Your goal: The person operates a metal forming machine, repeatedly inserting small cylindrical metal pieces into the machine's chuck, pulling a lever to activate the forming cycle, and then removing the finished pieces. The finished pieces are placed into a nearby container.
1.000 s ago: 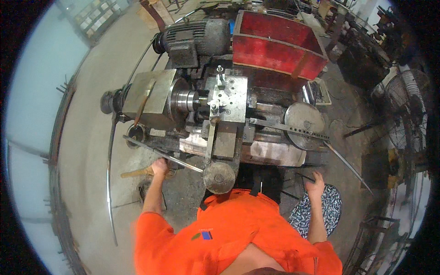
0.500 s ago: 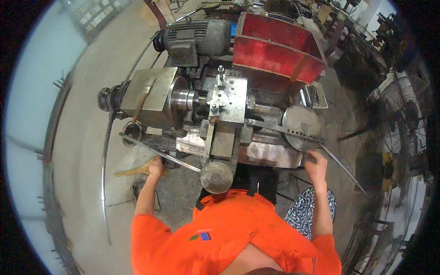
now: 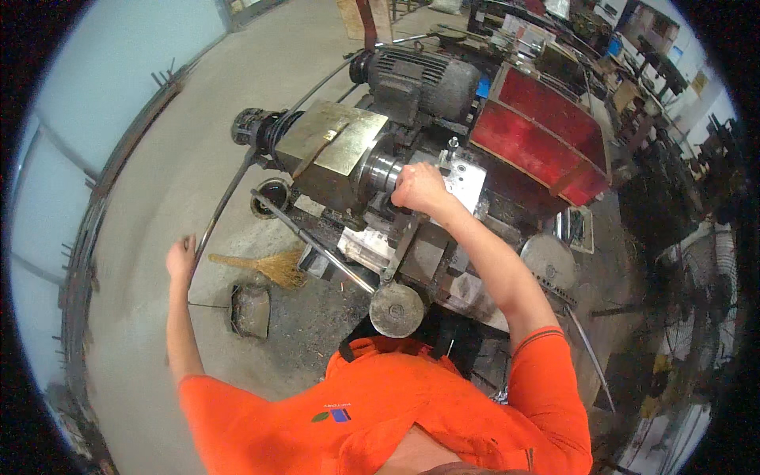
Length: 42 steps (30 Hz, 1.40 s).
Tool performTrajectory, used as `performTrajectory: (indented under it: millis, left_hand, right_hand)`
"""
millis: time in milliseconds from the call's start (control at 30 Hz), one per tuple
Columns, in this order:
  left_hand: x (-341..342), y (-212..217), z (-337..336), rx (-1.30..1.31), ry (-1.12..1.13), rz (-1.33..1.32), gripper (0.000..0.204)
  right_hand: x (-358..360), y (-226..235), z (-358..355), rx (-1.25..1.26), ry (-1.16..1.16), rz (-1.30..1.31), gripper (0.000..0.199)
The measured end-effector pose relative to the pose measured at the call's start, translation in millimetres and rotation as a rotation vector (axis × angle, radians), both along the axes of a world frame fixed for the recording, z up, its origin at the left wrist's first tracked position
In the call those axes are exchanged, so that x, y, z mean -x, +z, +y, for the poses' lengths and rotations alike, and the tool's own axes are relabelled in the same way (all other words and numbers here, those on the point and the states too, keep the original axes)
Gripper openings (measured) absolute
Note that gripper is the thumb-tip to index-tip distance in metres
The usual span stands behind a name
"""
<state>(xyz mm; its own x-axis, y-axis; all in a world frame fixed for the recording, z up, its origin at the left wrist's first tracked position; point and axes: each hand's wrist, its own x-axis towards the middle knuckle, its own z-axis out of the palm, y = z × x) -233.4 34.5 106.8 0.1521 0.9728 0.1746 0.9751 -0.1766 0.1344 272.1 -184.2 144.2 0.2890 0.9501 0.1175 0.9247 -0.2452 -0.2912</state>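
Observation:
My right hand (image 3: 420, 188) is closed at the front of the round steel chuck (image 3: 383, 172) on a lathe-like machine, beside the tool block (image 3: 465, 185). Its fingers hide whatever they may hold. Out to the left, my left hand (image 3: 181, 257) is curled at a long metal rod (image 3: 224, 202), seemingly gripping it. That rod slopes down from the machine's left end. A square brass-coloured cover (image 3: 336, 134) sits over the headstock. A second bar (image 3: 313, 243) runs to a round handwheel disc (image 3: 397, 309) near my waist.
A motor (image 3: 423, 83) and a red open box (image 3: 538, 131) stand behind the machine. On the floor at left are a straw broom (image 3: 273, 267), a dustpan-like container (image 3: 251, 310) and a round pot (image 3: 271, 197). Another disc (image 3: 548, 263) is at right, near a caged fan (image 3: 720, 277).
My right hand has moved from the right-hand disc to the chuck. My left hand has left the spot by the broom and gone left to the rod. The view has turned.

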Motion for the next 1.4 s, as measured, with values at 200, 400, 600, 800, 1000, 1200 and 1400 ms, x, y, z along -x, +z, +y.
performTrajectory:
  millis: [200,400,600,800,1000,1200,1400]
  left_hand:
    - [26,-45,-47,0.115,0.248,-0.176,0.066]
    - [-66,-24,-153,0.088,0.247,-0.038,0.048]
    - [-49,-14,-140,0.100,0.047,0.037,0.036]
    - [-150,58,-147,-0.035,-0.456,-0.229,0.026]
    - [-288,76,-213,0.054,-1.041,-0.462,0.026]
    - [-337,64,-253,0.344,-1.163,-0.560,0.025]
    - [-321,41,-241,0.511,-1.079,-0.648,0.024]
  right_hand:
    - [7,-1,10,-0.040,0.038,0.030,0.024]
    - [4,4,0,0.016,-0.021,0.037,0.023]
    - [8,29,-32,-0.190,0.068,-0.061,0.023]
    - [16,26,-112,-0.554,0.258,0.099,0.019]
    - [37,22,-164,-0.516,0.327,0.077,0.026]
    - [43,30,-185,-0.473,0.292,-0.032,0.025]
    - [27,30,-187,-0.452,0.295,0.025,0.022]
